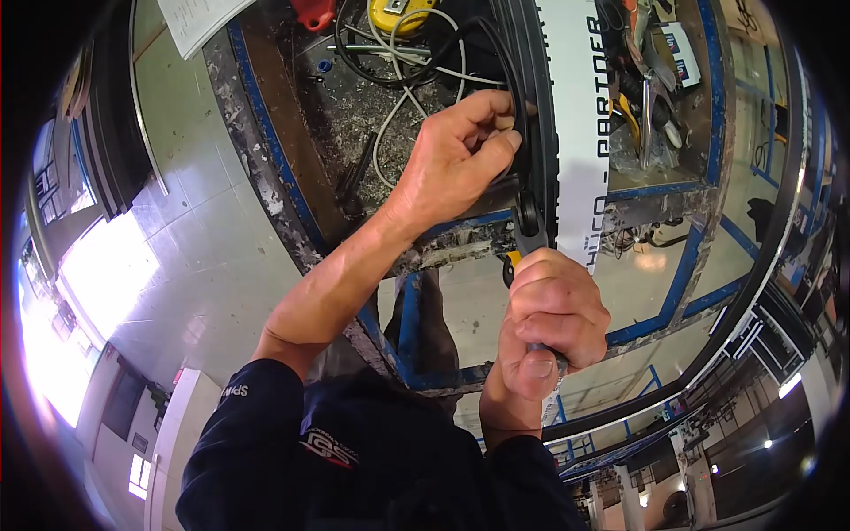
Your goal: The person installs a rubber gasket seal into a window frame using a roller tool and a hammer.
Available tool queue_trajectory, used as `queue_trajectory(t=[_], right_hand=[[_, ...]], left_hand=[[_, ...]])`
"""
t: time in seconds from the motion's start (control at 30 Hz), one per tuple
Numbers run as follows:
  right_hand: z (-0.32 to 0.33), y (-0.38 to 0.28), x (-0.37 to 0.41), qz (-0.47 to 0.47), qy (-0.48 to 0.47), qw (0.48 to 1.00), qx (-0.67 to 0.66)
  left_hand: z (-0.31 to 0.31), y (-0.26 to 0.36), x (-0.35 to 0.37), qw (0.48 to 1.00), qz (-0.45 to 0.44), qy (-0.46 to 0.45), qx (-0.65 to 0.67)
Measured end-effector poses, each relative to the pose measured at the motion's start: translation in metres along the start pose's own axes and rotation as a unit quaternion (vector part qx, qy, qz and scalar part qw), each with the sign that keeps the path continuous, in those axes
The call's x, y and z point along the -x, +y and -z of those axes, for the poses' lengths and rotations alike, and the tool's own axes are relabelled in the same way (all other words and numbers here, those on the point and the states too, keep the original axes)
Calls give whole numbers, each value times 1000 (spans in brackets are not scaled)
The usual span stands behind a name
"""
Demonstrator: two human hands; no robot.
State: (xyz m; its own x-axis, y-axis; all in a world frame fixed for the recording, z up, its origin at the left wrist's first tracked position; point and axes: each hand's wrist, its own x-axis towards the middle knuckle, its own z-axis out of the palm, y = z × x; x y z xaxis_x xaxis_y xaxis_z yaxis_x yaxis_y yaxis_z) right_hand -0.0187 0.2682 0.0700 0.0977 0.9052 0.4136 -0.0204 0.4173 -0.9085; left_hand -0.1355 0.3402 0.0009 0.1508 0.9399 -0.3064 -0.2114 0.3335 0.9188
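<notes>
A long black profile (538,80) with a white printed film (580,133) along its side runs down from the top edge. My left hand (465,150) is at the profile's left side, thumb and fingers pinched together on a thin black strip that loops down from above. My right hand (553,310) is wrapped round the handle of a grey and black roller tool (529,232). The tool's head lies against the profile, just below my left fingertips. A yellow and black item (512,264) shows beside the tool, partly hidden by my right hand.
Below the profile is a blue-edged metal frame bench (274,133). Its left tray holds tangled cables, a yellow tape measure (398,13) and a red item (312,12). Pliers and other tools (646,115) lie in the right tray. Papers (199,22) are at the upper left.
</notes>
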Motion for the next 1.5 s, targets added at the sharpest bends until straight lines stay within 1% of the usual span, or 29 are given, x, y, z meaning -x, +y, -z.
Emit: queue_trajectory(t=[0.13, 0.17, 0.27, 0.3, 0.4, 0.43, 0.53, 0.57, 0.67, 0.7, 0.8, 0.83, 0.93, 0.97, 1.07, 1.1, 1.17, 1.2, 1.23, 1.27, 1.3, 1.37, 1.5], right_hand=[[-1, 7, 1, 36, 5, 999, 9], [-2, 8, 1, 45, 5, 999, 12], [-9, 4, 0, 34, 14, 999, 34], [-10, 5, -1, 38, 8, 998, 42], [-13, -3, -3, -35, 34, 996, 69], [-13, -1, -5, -31, 29, 998, 51], [-13, 3, -8, -22, 28, 999, 40], [-15, 4, -9, -18, 38, 999, 32], [-16, 4, -11, -18, 47, 998, 31], [-18, 5, -12, -16, 60, 998, 33], [-12, 5, -16, -3, -12, 999, 43], [-11, 5, -17, -3, -14, 999, 37], [-13, 4, -18, -5, -8, 1000, 27], [-22, 3, -19, -22, 84, 996, 31], [-23, 10, -25, -3, 94, 995, 16], [-23, 10, -25, -8, 91, 996, 14], [-23, 10, -27, -14, 89, 996, 12], [-21, 9, -25, -4, 61, 998, 14], [-16, 9, -20, 7, 33, 999, 15], [-13, 8, -17, 18, 4, 1000, 17], [-14, 8, -17, 14, 19, 999, 24], [-16, 10, -23, 8, 15, 1000, 22], [-15, 9, -25, -2, 14, 1000, 9]], left_hand=[[5, -4, -8, 998, 62, 11, -9], [3, -5, -8, 999, 39, 22, -15], [-2, 0, -8, 999, 26, 38, -15], [0, -3, -9, 999, 18, 27, -32], [2, -4, -15, 999, 26, 32, -19], [5, -2, -19, 1000, 21, 22, -5], [14, 7, -33, 998, 38, -48, 32], [17, 8, -36, 997, 40, -54, 33], [24, 23, -33, 996, 42, -60, -41], [22, 17, -32, 997, 8, -42, -71], [17, 8, -30, 989, -65, -1, -136], [18, 12, -30, 989, -29, -15, -143], [23, 10, -35, 988, -29, -39, -149], [27, 10, -36, 990, -7, -72, -124], [34, 3, -37, 984, -48, -100, -141], [33, 5, -36, 986, -32, -93, -135], [29, 13, -36, 993, 41, -68, -85], [28, 17, -36, 994, 76, -56, -60], [23, 15, -36, 998, 65, -21, -12], [20, 15, -38, 998, 57, -23, 5], [18, 15, -40, 998, 51, -26, 22], [14, 10, -39, 996, 34, -37, 75], [18, 11, -41, 984, 76, -53, 150]])
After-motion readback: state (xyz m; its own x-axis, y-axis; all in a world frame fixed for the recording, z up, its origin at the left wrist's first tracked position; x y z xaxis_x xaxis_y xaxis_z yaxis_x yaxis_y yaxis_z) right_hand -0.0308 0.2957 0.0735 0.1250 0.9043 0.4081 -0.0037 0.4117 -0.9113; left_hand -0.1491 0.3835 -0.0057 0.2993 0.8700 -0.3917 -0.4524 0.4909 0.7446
